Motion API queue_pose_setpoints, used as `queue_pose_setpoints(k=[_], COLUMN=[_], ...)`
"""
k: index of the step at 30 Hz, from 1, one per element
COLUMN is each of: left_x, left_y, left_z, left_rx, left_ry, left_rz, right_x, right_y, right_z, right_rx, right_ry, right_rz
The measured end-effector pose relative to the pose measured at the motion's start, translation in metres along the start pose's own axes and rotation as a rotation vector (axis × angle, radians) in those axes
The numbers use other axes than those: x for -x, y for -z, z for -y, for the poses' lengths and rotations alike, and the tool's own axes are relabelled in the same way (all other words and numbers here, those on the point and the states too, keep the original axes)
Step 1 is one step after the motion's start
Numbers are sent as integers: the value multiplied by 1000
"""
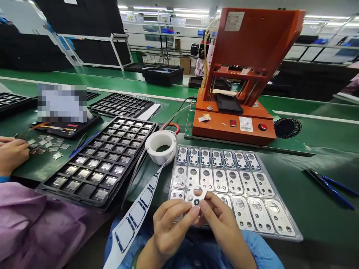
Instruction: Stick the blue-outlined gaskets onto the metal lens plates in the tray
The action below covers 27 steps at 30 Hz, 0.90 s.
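My left hand [174,224] and my right hand [220,220] meet low in the middle of the view. Between their fingertips they pinch a small silver metal plate [192,198] with a large round cutout and dark-ringed holes. Its lower part is hidden by the fingers. Just behind and below it lies a clear plastic tray [288,215] of similar silver plates in rows; the back row carries dark outlines. To the left of my hands, a strip of white backing with black frame-shaped stickers [137,213] runs down from a white roll [161,144] toward my lap.
Behind the tray stands an orange press machine [232,125]. Blue-handled pliers [331,186] lie at right. At left is a black compartment tray [98,164] of small metal parts, with a co-worker's hand [12,153] near loose pieces [46,142]. A black tray [120,104] sits farther back.
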State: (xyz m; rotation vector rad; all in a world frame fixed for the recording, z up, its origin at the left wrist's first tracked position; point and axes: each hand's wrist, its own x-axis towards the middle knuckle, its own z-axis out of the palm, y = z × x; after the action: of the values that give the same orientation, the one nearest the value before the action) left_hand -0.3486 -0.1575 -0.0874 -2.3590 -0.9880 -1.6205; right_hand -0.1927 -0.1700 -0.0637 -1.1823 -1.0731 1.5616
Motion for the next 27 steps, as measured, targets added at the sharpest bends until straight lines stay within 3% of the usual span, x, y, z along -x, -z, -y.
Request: queue_pose_setpoints(k=[4, 11, 13, 17, 19, 22, 27], left_x=[2, 7, 4, -3, -6, -9, -13], left_y=[0, 0, 2, 5, 4, 0, -3], left_z=[2, 4, 1, -11, -16, -19, -17], left_rx=[-33, 50, 128, 343, 493, 602, 643], left_ry=[-9, 151, 294, 844, 1041, 1181, 1351], left_rz=[43, 102, 104, 31, 31, -14, -143], right_x=[-7, -12, -12, -11, -9, -7, -9], right_y=[-3, -5, -6, -8, -8, -7, -7], right_z=[4, 6, 6, 1, -3, -8, -12], right_rx=[-97, 53, 85, 185, 268, 324, 235], right_ry=[-33, 53, 91, 173, 220, 286, 308], right_rz=[-7, -41, -37, -133, -213, -281, -381])
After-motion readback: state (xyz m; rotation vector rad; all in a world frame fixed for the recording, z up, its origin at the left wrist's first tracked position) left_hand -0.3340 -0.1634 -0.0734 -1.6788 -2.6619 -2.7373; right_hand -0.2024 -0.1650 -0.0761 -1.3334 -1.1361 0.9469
